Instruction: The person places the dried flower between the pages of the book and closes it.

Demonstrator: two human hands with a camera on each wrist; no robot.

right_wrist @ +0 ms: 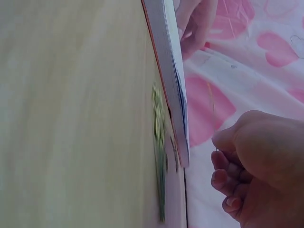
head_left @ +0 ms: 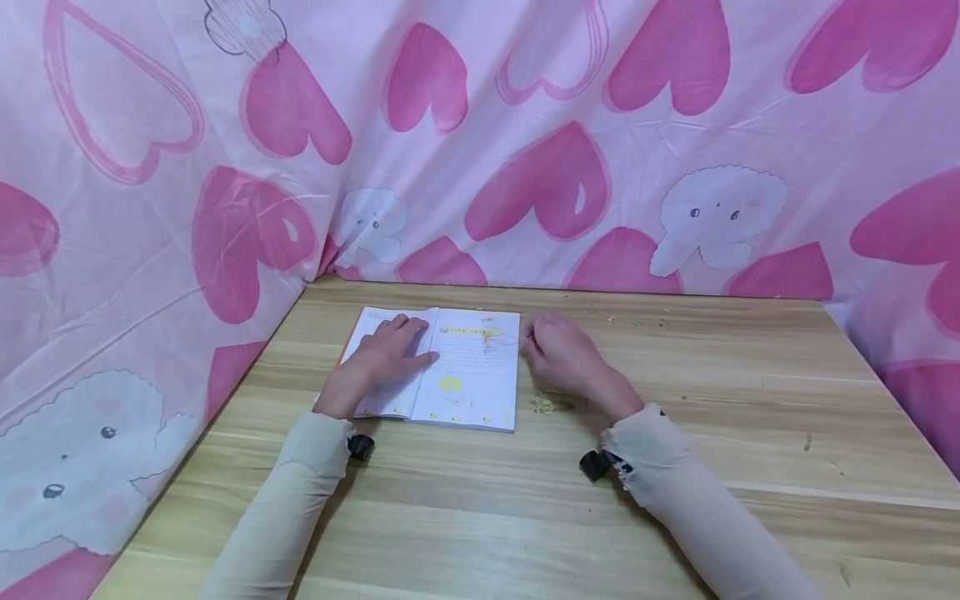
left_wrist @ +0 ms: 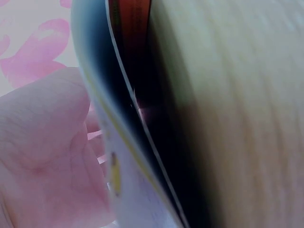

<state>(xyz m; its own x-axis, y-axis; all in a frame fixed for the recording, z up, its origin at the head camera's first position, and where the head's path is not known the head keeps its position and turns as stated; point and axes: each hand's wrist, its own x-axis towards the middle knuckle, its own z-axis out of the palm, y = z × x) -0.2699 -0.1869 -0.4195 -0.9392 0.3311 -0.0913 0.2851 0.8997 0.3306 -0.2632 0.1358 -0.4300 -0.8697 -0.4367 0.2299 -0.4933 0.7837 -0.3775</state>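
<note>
Head view: left hand [head_left: 384, 350] on an open book [head_left: 491, 396], right hand [head_left: 562, 350] pinching a thin sprig [right_wrist: 212, 99]

I see the book lying near the back left corner of the worktop [head_left: 480, 517]. On its left page rests the left hand, fingers apart and fairly straight, thumb reaching toward the fold. Just beyond the book's right edge, the right hand has thumb and forefinger together on the sprig, its other fingers curled; from the head camera I make out the sprig's orange end over the upper part of the right page. A small yellowish bundle of stems [head_left: 547, 406] lies on the worktop near the book's right edge. Tiny bits [head_left: 611, 321] are scattered toward the back edge, before a pink heart-patterned cloth [head_left: 536, 183].
</note>
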